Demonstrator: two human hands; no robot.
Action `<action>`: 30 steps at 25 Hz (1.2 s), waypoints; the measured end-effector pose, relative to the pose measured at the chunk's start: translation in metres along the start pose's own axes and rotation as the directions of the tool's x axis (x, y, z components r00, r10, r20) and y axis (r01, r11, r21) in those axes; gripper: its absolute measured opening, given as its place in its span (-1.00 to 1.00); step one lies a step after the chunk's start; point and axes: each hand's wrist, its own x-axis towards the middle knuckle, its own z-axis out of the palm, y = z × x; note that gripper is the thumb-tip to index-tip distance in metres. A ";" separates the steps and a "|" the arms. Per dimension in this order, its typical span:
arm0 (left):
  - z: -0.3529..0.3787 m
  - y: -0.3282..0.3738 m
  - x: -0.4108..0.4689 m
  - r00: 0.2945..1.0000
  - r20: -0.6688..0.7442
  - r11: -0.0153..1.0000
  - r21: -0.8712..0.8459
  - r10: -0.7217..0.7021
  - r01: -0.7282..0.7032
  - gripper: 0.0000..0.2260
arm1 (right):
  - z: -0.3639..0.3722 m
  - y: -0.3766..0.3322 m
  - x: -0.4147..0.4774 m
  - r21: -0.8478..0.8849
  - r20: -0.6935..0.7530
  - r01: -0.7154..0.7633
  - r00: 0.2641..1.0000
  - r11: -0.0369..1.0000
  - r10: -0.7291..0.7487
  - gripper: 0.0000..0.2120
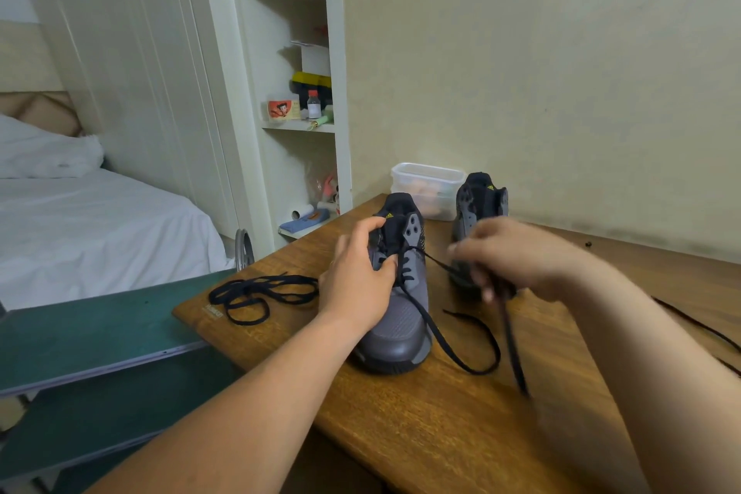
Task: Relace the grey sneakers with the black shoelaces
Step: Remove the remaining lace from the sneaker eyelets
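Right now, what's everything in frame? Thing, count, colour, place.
near grey sneaker: 1, grey-black, table centre.
far grey sneaker: 1, grey-black, behind it.
threaded black shoelace: 1, black, from near sneaker's eyelets.
loose black shoelace: 1, black, table's left end.
third black shoelace: 1, black, table's right edge.
clear plastic container: 1, clear, table's back.
wooden table: 1, brown, foreground.
green board: 1, green, table's left.
white bed: 1, white, far left.
white shelves: 1, white, background.
left hand: 1, grips near sneaker.
right hand: 1, holds threaded shoelace.
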 end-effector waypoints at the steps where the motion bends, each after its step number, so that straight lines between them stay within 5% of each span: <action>1: 0.000 -0.001 -0.002 1.000 -0.013 1.000 -0.003 0.016 -0.016 -0.50 | 0.011 0.002 0.002 -0.153 -0.007 -0.030 1.000 0.988 0.030 -0.71; 2: 0.000 -0.001 -0.003 0.999 -0.027 1.000 -0.009 0.030 -0.030 -0.47 | 0.022 0.003 0.006 -0.265 -0.081 -0.004 0.997 0.964 -0.018 -0.70; 4: -0.001 -0.002 -0.003 0.998 -0.045 0.999 -0.029 0.040 -0.041 -0.42 | 0.042 0.001 0.011 -0.479 -0.275 0.176 0.900 0.860 -0.338 -0.67; 6: -0.003 -0.001 -0.002 0.997 -0.039 0.998 0.016 0.060 -0.059 -0.44 | 0.057 0.001 0.016 -0.557 -0.204 0.364 0.812 0.747 -0.547 -0.48; 9: -0.009 0.003 0.004 0.992 0.082 0.965 0.236 0.098 -0.115 -0.61 | 0.064 0.011 0.027 -0.618 -0.066 0.329 0.884 0.714 -0.463 -0.43; 12: -0.028 0.008 0.017 0.977 0.188 0.837 0.513 0.105 -0.189 -0.73 | 0.065 0.017 0.030 -0.651 -0.134 0.293 0.864 0.700 -0.486 -0.58; 15: -0.047 0.016 0.037 0.952 0.305 0.810 0.551 0.031 -0.203 -0.87 | 0.069 0.015 0.027 -0.575 -0.194 0.309 0.848 0.758 -0.493 -0.68; 18: -0.046 0.020 0.053 0.892 0.447 0.901 0.412 -0.066 -0.140 -0.90 | 0.070 0.014 0.024 -0.529 -0.201 0.311 0.858 0.790 -0.473 -0.68; 21: -0.041 0.014 0.049 0.921 0.382 0.997 0.009 -0.070 0.072 -0.87 | 0.069 0.014 0.020 -0.492 -0.205 0.312 0.866 0.813 -0.456 -0.68; 25: -0.044 -0.003 0.037 0.869 0.457 0.800 -0.442 -0.188 0.406 -0.84 | 0.071 0.012 0.021 -0.470 -0.222 0.304 0.868 0.829 -0.444 -0.68; 30: -0.049 0.003 0.040 0.912 0.397 0.798 -0.515 -0.100 0.312 -0.86 | 0.075 0.012 0.023 -0.478 -0.218 0.292 0.875 0.829 -0.433 -0.68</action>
